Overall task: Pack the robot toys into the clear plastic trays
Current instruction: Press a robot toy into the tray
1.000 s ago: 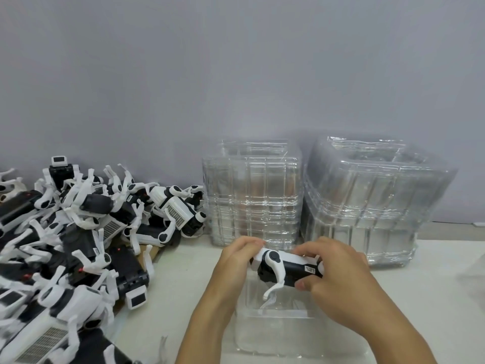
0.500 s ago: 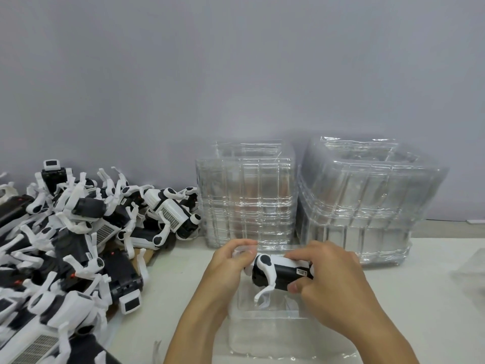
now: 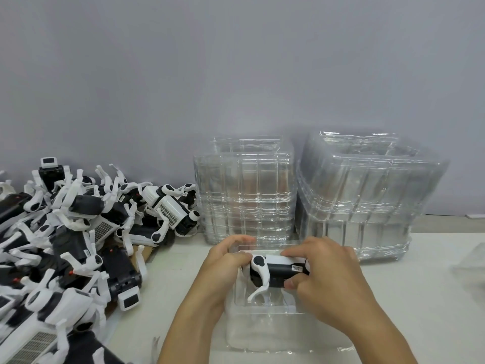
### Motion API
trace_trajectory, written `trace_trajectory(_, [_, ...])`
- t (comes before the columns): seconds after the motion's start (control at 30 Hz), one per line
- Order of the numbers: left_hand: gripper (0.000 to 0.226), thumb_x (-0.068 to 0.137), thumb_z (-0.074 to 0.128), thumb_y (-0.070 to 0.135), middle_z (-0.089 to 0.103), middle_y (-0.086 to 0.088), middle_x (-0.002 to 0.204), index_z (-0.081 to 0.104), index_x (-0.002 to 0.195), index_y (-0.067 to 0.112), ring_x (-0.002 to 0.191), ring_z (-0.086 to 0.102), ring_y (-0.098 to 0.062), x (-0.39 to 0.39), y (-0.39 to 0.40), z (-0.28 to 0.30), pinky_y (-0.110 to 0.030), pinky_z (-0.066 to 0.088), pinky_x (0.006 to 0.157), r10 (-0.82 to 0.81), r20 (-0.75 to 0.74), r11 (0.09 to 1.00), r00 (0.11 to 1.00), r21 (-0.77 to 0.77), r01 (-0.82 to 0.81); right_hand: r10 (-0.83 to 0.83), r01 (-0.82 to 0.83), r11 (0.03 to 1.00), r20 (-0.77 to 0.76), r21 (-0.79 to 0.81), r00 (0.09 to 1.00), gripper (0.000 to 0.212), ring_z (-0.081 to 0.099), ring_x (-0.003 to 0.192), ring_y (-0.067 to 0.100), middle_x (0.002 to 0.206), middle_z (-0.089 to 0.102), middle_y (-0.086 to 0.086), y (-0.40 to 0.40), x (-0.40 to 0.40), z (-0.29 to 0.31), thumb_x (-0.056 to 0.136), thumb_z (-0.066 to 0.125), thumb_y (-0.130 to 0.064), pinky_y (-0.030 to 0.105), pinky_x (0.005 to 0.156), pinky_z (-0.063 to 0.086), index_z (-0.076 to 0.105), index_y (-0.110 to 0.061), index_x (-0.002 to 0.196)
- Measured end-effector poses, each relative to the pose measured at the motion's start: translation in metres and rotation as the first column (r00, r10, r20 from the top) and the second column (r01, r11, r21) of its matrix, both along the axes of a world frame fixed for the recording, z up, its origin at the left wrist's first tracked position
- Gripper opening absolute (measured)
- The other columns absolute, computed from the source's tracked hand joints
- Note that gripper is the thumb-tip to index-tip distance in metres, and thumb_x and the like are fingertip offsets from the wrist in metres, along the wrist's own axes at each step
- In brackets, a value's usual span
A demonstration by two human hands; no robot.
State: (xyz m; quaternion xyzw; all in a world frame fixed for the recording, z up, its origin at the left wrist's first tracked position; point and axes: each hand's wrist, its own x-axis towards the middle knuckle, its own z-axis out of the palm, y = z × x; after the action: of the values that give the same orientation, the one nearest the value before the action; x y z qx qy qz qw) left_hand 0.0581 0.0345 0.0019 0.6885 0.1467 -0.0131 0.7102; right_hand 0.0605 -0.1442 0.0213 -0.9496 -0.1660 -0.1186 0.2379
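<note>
Both my left hand and right hand gripped one robot toy over the open clear tray — toy pile crowded left, two tray stacks stood just behind.

Left hand and right hand, fingers curled, grip one toy between them

Two bare forearms, no sleeves, left hand, right hand, short trimmed fingernails
</note>
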Motion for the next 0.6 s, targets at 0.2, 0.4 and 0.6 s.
trace_trajectory(0.2, [0.051,0.075,0.053,-0.019,0.070,-0.002,0.104,0.073,0.095,0.023,0.070,0.068,0.002,0.001,-0.003,0.004,-0.016,0.051,0.054,0.006,-0.048,1.000,0.999,0.011,-0.006,0.018,-0.017,0.999,0.016,-0.035,1.000,0.021,0.042,0.100,0.005,0.095,0.057,-0.015,0.002,0.000,-0.004,0.081,0.074,-0.031,0.029,0.078,0.013,0.071,-0.033,0.102])
trace_trajectory(0.4, [0.045,0.080,0.055,-0.007,0.067,0.007,0.111,0.069,0.090,0.035,0.088,0.065,-0.012,-0.007,-0.002,0.011,-0.025,0.049,0.076,-0.058,0.051,0.988,0.997,0.147,0.050,0.018,-0.018,1.000,0.004,-0.018,1.000,0.024,0.040,0.096,0.002,0.090,0.056,-0.020,0.001,0.002,-0.004,0.077,0.077,-0.032,0.028,0.080,0.015,0.072,-0.036,0.100])
trace_trajectory(0.6, [0.025,0.069,0.077,0.039,0.062,0.033,0.113,0.071,0.093,0.035,0.125,0.049,-0.011,-0.018,0.019,0.025,-0.039,0.033,0.110,-0.319,0.059,0.908,0.946,0.303,0.288,0.025,-0.025,1.000,-0.019,-0.007,1.000,0.026,0.040,0.095,0.001,0.088,0.055,-0.021,-0.001,0.003,-0.004,0.077,0.078,-0.033,0.028,0.080,0.016,0.072,-0.036,0.102])
